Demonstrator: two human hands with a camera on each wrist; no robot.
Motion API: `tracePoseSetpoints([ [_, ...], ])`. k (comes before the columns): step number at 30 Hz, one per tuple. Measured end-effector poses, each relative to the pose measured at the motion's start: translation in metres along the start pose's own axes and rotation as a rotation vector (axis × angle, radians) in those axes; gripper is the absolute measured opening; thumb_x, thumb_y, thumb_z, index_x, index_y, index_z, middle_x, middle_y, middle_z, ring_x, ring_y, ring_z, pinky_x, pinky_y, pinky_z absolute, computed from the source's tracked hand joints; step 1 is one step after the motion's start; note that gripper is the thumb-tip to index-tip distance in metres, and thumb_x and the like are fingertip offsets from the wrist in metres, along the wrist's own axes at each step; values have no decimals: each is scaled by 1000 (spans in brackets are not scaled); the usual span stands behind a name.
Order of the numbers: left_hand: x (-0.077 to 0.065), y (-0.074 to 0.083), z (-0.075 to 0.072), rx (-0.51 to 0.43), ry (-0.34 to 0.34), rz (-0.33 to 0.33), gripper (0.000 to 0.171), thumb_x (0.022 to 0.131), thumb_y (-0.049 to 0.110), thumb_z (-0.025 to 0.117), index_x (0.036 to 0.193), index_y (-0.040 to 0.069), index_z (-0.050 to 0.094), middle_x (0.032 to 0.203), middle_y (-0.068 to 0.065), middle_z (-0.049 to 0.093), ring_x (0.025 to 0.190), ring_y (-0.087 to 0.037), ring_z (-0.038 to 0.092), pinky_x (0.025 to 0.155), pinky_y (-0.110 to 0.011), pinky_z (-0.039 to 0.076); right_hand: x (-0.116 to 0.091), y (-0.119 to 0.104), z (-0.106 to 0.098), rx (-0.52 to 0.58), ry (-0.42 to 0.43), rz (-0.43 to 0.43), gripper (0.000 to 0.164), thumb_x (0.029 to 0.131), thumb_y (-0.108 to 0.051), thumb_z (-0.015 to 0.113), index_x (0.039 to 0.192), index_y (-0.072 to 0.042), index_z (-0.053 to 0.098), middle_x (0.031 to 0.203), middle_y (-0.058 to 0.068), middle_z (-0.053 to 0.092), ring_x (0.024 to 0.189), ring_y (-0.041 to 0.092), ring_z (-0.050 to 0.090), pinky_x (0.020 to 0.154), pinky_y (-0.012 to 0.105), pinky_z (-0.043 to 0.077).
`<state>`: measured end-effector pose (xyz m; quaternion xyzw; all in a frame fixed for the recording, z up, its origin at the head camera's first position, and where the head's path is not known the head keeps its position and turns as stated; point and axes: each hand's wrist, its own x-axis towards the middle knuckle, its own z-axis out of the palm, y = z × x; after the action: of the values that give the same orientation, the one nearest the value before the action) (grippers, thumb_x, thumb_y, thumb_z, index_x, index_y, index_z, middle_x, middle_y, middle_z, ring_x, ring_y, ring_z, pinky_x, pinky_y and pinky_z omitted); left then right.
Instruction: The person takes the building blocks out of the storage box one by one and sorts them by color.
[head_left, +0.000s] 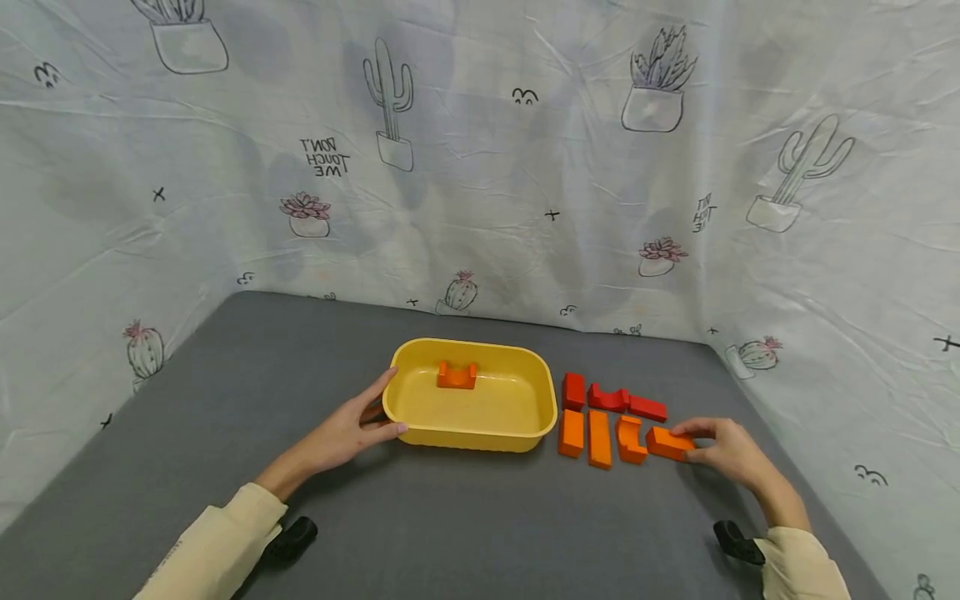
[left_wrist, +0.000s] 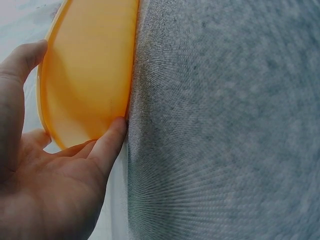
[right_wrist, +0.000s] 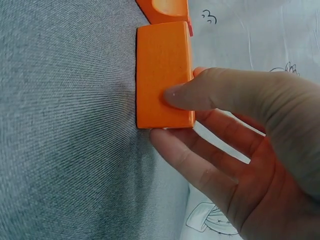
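A yellow plastic tub [head_left: 471, 440] stands on the grey tabletop, with one orange notched block [head_left: 457, 377] inside by its far wall. My left hand [head_left: 341, 433] holds the tub's left end, thumb at the near side and fingers spread round the far corner. To the right of the tub, my right hand [head_left: 727, 450] pinches an orange rectangular block [right_wrist: 162, 75] at its right end. The thumb lies on the block's near face, and the other fingers reach behind and along its end. That block is the rightmost of the orange row, low at the table surface.
Between tub and right hand lie a squarish orange block [head_left: 571, 433], a long orange block [head_left: 599, 439] and a notched orange one [head_left: 631, 440]. Behind them are a red block [head_left: 573, 391], a notched red block [head_left: 607, 398] and a flat red one [head_left: 647, 407]. A cactus-print cloth [head_left: 480, 208] hangs behind.
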<state>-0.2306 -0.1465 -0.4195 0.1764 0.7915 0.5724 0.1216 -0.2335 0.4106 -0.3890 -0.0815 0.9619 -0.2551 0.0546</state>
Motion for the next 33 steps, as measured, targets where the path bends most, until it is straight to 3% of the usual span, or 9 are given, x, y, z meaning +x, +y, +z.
tracePoseSetpoints([
  [9,1,-1,1,9,-4,-10,95,91,36,70,159,22,5,163,-15,10,139,-35,37,99,-31,49,1,-6,-4,19,-41,-22,31,78,1,76,109,2,70,110,21,68,103,41,62,85,53,53],
  [17,3,0,1,31,6,-21,95,91,38,71,159,24,7,163,-13,10,139,-34,37,101,-36,47,8,-28,-10,15,107,-113,32,89,-10,73,117,4,66,116,23,66,105,40,63,81,45,57],
  [22,4,-1,1,32,2,-14,94,91,38,70,159,23,6,163,-12,8,141,-34,35,103,-37,46,18,-50,-11,49,148,-159,30,91,-8,70,120,1,65,117,22,66,102,36,65,80,42,58],
  [33,3,1,0,26,0,-16,94,92,36,70,159,21,5,163,-14,7,140,-35,35,101,-35,47,46,-100,20,120,221,-303,33,92,-4,68,124,-2,64,118,18,65,100,33,64,87,52,54],
])
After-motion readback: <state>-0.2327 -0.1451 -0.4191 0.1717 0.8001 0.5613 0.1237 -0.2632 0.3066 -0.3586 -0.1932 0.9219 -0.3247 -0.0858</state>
